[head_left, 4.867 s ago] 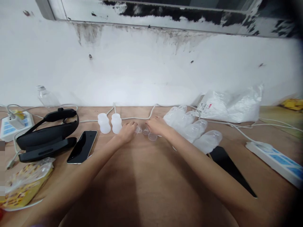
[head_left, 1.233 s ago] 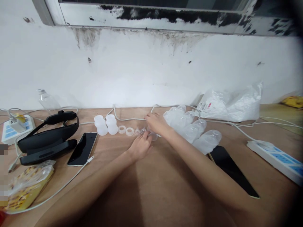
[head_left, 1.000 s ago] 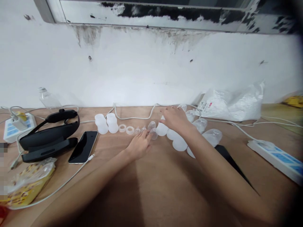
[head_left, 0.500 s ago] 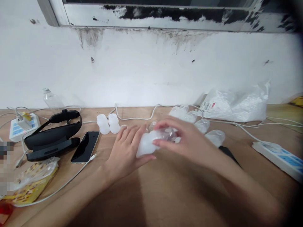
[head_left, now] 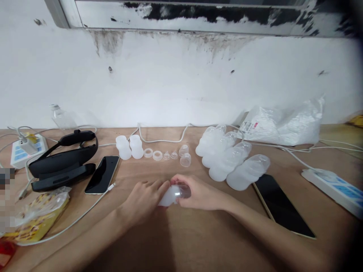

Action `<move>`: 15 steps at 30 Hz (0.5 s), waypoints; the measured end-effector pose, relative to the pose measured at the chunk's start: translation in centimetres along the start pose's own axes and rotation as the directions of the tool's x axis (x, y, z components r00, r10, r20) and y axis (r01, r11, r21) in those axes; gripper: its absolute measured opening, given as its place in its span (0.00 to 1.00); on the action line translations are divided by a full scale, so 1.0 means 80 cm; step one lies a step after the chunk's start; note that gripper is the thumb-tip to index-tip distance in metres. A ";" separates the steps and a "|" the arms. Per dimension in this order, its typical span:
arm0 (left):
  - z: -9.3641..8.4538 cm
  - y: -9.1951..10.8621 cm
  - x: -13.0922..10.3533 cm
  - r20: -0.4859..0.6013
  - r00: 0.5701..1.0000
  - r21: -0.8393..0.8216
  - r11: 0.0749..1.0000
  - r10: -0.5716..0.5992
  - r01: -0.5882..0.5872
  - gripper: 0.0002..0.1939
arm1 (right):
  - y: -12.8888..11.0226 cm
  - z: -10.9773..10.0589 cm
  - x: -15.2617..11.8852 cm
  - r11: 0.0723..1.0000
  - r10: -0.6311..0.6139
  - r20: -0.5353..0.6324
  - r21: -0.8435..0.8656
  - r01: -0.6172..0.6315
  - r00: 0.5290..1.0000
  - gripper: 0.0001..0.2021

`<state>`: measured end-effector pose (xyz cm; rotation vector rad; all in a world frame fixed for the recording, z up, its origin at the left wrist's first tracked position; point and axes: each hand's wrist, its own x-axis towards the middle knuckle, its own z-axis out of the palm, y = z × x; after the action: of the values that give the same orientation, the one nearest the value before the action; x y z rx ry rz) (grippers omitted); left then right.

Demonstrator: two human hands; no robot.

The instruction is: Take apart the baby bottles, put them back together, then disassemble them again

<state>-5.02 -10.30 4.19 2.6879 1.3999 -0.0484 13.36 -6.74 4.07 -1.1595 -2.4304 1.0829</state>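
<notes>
No readable text showing anywhere. White plastic bag at the back right is carrying a label with red and dark print, too small to make out. Yellow snack packet print is blurring out too.

We note a white plastered wall behind the work surface, stained with grey streaks running down from the top and dotted with a few dark marks. Above it runs a window frame whose white paint is peeling to black in patches. Below, a brown wooden table meets the wall in a straight line and fills the lower half of our view. Light is even and soft, brightest on the wall's middle; the far right corner darkens.
</notes>
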 end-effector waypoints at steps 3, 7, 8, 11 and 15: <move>-0.003 -0.002 0.001 0.015 1.000 0.019 1.000 -0.018 0.017 0.21 | 0.001 0.009 0.002 0.998 0.024 -0.027 0.059 -0.022 0.999 0.16; 0.001 -0.004 0.003 0.014 1.000 0.019 1.000 -0.023 0.023 0.20 | 0.003 0.016 0.004 0.995 0.053 -0.062 0.088 -0.048 0.997 0.16; 0.004 -0.004 0.003 0.006 1.000 0.018 1.000 -0.014 0.014 0.19 | 0.003 0.018 0.004 0.996 0.053 -0.074 0.071 -0.048 0.996 0.15; 0.014 -0.005 0.003 -0.012 1.000 0.025 1.000 0.000 0.000 0.20 | 0.006 0.022 0.004 0.999 0.050 -0.100 0.027 -0.047 0.994 0.15; 0.020 -0.006 0.003 0.005 1.000 0.024 1.000 -0.011 0.010 0.25 | 0.006 0.028 0.003 0.997 0.067 -0.130 -0.020 -0.070 0.989 0.16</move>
<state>-5.25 -10.02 2.51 2.6981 1.4212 -0.0731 12.39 -7.52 2.16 -1.2876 -2.3271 0.9668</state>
